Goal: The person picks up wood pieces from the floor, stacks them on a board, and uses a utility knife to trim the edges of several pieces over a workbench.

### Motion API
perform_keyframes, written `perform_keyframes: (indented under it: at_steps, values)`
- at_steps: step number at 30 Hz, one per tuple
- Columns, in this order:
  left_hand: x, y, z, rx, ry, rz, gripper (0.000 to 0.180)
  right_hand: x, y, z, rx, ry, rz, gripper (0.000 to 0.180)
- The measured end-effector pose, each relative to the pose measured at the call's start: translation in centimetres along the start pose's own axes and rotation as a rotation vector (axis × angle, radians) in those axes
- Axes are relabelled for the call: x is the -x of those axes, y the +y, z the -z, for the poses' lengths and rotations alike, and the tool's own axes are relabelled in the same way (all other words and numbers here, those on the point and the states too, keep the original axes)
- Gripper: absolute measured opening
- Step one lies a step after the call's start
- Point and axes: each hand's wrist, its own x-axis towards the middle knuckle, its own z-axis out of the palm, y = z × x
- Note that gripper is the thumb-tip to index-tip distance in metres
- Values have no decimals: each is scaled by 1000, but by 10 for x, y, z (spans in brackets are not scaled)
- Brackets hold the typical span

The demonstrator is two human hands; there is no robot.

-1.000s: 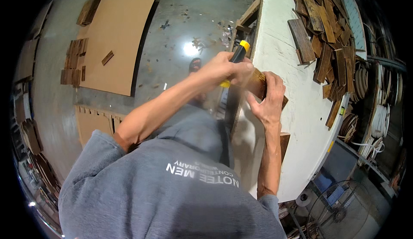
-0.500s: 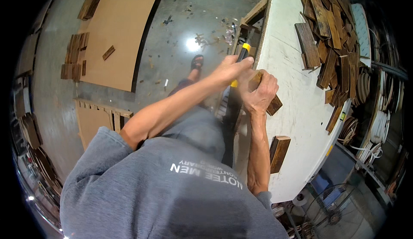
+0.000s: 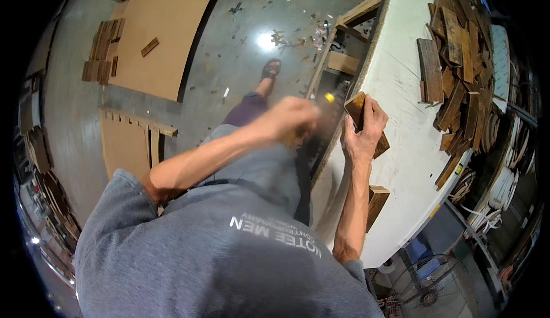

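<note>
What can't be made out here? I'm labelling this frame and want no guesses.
Head view:
- Left hand: motion-blurred; grip unclear.
- Yellow-tipped tool: smeared by blur, mostly behind that hand; kind unclear.
- Block under right hand: partly covered by fingers.
- Wood pile: bent at the rim.

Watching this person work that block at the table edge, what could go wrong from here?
1. The left hand is motion-blurred, swinging a yellow-handled tool close to the right hand; a miss could hit the fingers.
2. The right hand alone steadies the small brown wooden block at the rim of the white worktable; it might slip off.
3. Another brown wooden block sits near the rim beside the forearm and could get knocked off.
</note>
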Motion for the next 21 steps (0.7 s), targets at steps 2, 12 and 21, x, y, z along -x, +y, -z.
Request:
perform_keyframes:
  at_steps: [2, 12, 21]
  values:
    - [5, -6, -11, 60, -56, 1, 27, 1, -1, -2, -3, 5, -15, 70]
    - [-4, -24, -29, 69, -18, 76, 32, -3, 1, -5, -13, 4, -20, 70]
    - [-1, -7, -40, 19, 54, 105, 27, -5, 4, -6, -4, 24, 3, 69]
